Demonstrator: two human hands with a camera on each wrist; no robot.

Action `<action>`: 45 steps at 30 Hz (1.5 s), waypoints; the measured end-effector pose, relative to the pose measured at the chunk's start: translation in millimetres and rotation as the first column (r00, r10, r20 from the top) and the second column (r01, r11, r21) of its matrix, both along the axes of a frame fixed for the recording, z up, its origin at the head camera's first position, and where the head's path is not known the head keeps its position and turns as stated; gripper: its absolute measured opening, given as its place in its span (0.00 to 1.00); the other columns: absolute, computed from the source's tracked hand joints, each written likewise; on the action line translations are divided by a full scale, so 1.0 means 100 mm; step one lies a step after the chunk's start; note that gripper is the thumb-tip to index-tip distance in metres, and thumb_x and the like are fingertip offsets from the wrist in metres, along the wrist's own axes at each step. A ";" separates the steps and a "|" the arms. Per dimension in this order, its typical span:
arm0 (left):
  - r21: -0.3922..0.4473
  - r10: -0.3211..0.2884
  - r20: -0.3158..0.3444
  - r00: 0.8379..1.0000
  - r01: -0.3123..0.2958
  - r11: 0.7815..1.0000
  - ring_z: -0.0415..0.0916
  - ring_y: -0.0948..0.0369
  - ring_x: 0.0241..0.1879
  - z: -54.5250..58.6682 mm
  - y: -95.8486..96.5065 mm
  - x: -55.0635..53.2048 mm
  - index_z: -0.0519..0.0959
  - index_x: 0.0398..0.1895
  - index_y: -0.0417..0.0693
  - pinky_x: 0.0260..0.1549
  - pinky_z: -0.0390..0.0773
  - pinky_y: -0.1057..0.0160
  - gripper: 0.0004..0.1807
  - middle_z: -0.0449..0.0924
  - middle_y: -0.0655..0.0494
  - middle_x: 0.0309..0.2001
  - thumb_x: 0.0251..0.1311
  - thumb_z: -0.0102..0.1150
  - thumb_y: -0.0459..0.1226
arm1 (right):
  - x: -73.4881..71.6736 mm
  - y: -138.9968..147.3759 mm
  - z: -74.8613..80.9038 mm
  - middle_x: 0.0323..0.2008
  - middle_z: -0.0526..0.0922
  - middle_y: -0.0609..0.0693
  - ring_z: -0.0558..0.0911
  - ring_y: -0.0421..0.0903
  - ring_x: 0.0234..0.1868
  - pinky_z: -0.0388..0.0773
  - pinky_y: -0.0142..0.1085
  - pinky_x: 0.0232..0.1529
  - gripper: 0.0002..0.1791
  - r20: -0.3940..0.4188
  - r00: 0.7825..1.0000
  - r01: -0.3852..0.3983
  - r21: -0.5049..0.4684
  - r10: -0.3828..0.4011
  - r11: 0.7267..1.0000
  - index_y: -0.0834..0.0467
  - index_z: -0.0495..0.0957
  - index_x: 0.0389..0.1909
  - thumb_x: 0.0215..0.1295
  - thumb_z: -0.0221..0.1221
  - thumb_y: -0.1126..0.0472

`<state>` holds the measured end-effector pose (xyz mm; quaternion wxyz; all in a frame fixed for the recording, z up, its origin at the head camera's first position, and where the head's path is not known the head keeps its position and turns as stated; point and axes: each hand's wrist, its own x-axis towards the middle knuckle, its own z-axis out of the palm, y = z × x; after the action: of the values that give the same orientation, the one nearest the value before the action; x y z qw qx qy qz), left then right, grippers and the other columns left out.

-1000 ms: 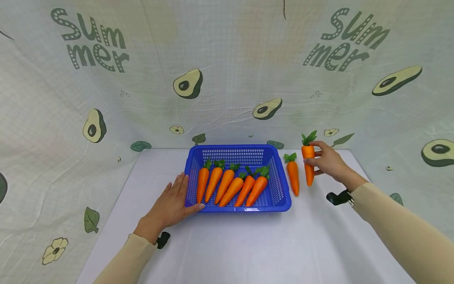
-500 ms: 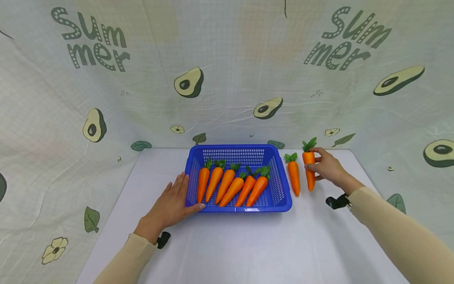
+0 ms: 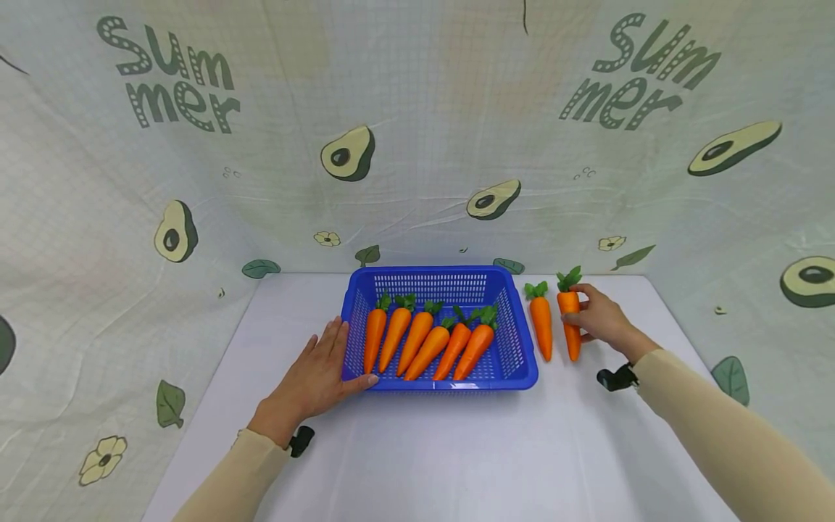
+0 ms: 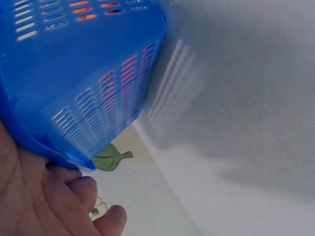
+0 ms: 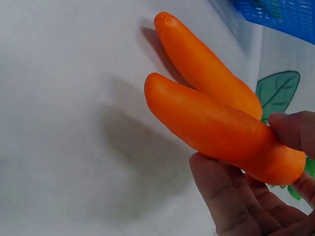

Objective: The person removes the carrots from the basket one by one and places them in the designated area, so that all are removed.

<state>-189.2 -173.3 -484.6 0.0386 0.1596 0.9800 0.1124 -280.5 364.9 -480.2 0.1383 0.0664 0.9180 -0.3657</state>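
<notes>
In the head view my right hand (image 3: 601, 315) grips an orange carrot (image 3: 570, 325) with green leaves, its tip pointing toward me. The right wrist view has thumb and fingers around the thick end of this carrot (image 5: 211, 123); its shadow falls on the cloth apart from it. Just left of it a second carrot (image 3: 541, 328) lies on the table, outside the basket. My left hand (image 3: 316, 373) rests against the left side of the blue plastic basket (image 3: 433, 385), fingers straight, thumb on the front rim. Several carrots (image 3: 417, 341) lie side by side inside, leaves toward the back.
A white cloth covers the table (image 3: 450, 449). Behind and at both sides hangs a pale curtain (image 3: 417, 87) printed with avocados, leaves and lettering. The basket's back rim sits close to the curtain.
My right hand has lowered the carrot toward the table, drawing it slightly nearer to me beside the other loose carrot. The left hand and the basket have stayed in place.
</notes>
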 end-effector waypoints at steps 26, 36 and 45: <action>0.005 0.003 -0.001 1.000 -0.003 1.000 0.47 0.40 0.84 -0.02 0.01 0.00 0.45 0.85 0.34 0.80 0.51 0.36 0.68 0.43 0.35 0.85 0.62 0.51 0.77 | -0.11 0.04 -0.23 0.68 0.66 0.79 0.84 0.65 0.51 0.91 0.43 0.39 0.45 0.063 0.998 0.023 0.086 -0.028 0.996 0.65 0.49 0.82 0.74 0.63 0.57; -0.003 0.000 -0.004 1.000 0.000 1.000 0.47 0.40 0.84 -0.03 0.01 -0.01 0.46 0.85 0.34 0.80 0.52 0.36 0.68 0.43 0.35 0.85 0.62 0.51 0.77 | -0.15 0.00 -0.21 0.67 0.66 0.78 0.83 0.62 0.48 0.90 0.43 0.42 0.45 0.085 0.996 0.023 0.109 -0.032 0.994 0.66 0.49 0.82 0.74 0.62 0.57; -0.008 0.003 0.005 1.000 -0.003 1.000 0.46 0.40 0.84 -0.03 0.01 -0.01 0.45 0.85 0.34 0.80 0.52 0.36 0.68 0.42 0.35 0.85 0.62 0.51 0.77 | -0.20 0.01 -0.28 0.66 0.67 0.78 0.84 0.60 0.46 0.90 0.41 0.41 0.46 0.080 0.996 0.019 0.116 -0.028 0.993 0.67 0.49 0.82 0.74 0.63 0.56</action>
<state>-189.9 -172.6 -487.8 0.0415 0.1578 0.9805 0.1092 -300.5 366.0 -508.4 0.1674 0.1001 0.9302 -0.3109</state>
